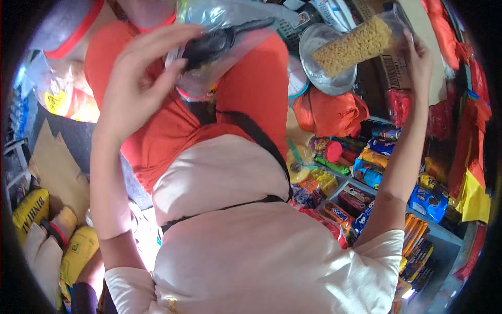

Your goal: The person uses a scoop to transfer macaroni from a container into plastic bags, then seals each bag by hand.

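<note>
My right hand (419, 57) grips the gathered top end of a clear plastic bag of small macaroni-like pasta (355, 45). That bag tilts across a round metal bowl (333, 84), hiding part of it. My left hand (139, 80) is raised and blurred, its thumb and fingers apart. Near its fingertips is a large clear plastic bag (239, 51) over my lap. A black long-handled tool (213, 45), perhaps a scoop, shows at this bag; whether it lies inside or on top is unclear.
A white dial with a teal rim (297, 80) sits beside the bowl. Below it is an orange-red plastic bag (329, 112). Packaged biscuits (355, 198) fill grey compartments at right. A cardboard box (396, 72) stands upper right. Another person's arm (64, 223) is at lower left, near yellow packages (80, 251).
</note>
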Demonstrator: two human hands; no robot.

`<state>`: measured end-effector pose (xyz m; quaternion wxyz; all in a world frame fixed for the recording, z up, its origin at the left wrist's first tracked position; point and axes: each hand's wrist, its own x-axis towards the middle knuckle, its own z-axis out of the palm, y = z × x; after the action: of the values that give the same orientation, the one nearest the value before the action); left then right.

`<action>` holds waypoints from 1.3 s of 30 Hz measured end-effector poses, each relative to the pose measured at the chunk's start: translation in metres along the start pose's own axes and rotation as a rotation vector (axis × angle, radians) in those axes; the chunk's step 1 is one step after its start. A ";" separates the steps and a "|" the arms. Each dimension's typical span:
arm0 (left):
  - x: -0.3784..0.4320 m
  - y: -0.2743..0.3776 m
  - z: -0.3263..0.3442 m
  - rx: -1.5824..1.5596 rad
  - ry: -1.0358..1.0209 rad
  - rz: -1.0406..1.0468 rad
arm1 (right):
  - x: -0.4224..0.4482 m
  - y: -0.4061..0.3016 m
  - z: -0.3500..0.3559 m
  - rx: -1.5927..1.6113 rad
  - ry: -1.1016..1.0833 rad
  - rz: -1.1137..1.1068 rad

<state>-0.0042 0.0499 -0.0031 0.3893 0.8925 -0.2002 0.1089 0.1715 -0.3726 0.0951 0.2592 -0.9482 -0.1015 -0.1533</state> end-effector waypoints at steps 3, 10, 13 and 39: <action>-0.052 -0.029 0.000 0.515 0.126 -0.049 | -0.022 0.042 0.022 -0.006 -0.027 0.035; -0.071 -0.054 0.008 0.594 0.336 -0.142 | -0.065 0.075 0.049 0.173 0.030 0.143; -0.073 -0.062 0.016 0.363 0.597 -0.304 | -0.074 0.071 0.049 0.110 0.097 0.195; -0.139 -0.046 0.040 -0.481 0.541 -0.814 | -0.071 0.063 0.023 -0.016 -0.231 0.317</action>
<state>-0.1071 0.0873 -0.1088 0.6309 0.7237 0.2496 0.1265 0.1281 -0.4216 0.0235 0.2594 -0.9655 0.0212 -0.0017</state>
